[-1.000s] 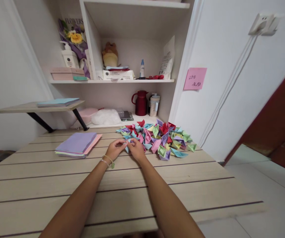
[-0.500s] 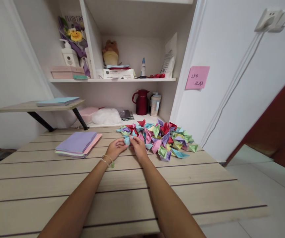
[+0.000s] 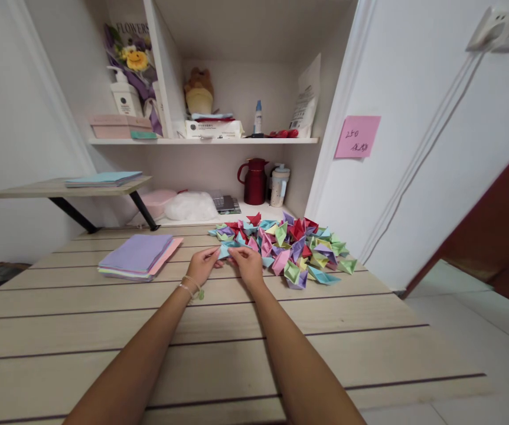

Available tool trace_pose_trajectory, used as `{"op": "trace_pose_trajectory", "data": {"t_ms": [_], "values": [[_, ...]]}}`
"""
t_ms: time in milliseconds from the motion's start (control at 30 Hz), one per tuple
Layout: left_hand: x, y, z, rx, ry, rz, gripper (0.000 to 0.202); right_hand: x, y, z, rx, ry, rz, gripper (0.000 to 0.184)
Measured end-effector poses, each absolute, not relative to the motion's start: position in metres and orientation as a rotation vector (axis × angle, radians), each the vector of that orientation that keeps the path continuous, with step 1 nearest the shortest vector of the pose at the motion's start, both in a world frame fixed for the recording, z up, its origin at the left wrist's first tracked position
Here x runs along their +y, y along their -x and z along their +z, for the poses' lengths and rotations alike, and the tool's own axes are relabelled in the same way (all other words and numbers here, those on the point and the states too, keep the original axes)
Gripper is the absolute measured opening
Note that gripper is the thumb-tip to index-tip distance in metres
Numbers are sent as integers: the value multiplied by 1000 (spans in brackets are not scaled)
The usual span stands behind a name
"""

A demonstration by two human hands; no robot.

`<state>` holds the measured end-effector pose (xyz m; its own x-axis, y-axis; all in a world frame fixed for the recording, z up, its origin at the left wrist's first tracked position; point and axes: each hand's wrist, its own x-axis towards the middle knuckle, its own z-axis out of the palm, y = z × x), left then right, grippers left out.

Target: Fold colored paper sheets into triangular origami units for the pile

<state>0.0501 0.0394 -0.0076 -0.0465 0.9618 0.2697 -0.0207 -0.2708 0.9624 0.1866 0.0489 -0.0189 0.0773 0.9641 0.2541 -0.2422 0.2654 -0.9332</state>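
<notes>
A small piece of folded light-blue paper [image 3: 224,252] is pinched between my two hands, just above the slatted table [image 3: 219,319]. My left hand [image 3: 204,265] grips its left side between thumb and fingers, a bracelet with a green charm on the wrist. On the other side, my right hand [image 3: 248,264] holds the paper's right edge, partly hiding it. Right behind and beside the right hand lies a heap of folded paper boats [image 3: 299,248] in red, pink, purple, green, yellow and blue.
To the left lies a stack of coloured paper [image 3: 139,254], purple on top. A small raised shelf [image 3: 24,189] carries blue paper [image 3: 104,179]. Behind the table, a cabinet holds a red jug [image 3: 255,182], a tumbler [image 3: 279,186] and a white plastic bag [image 3: 191,206].
The thumbs and fingers of both hands have shifted on the blue paper, which now shows wider and flatter between them. The view has moved slightly.
</notes>
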Motion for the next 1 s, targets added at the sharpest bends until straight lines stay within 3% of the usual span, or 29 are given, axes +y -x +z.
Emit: {"op": "trace_pose_trajectory", "data": {"t_ms": [467,667,1000], "values": [[36,-52,-7,1042,-1380,1396,35,45,-188,-18,-1176,786,1156,30],[39,-50,-8,1058,-1363,1438,35,39,-181,-15,-1214,682,1180,43],[38,-50,-8,1078,-1440,1430,21,33,-177,-11,-1311,835,1016,30]]}}
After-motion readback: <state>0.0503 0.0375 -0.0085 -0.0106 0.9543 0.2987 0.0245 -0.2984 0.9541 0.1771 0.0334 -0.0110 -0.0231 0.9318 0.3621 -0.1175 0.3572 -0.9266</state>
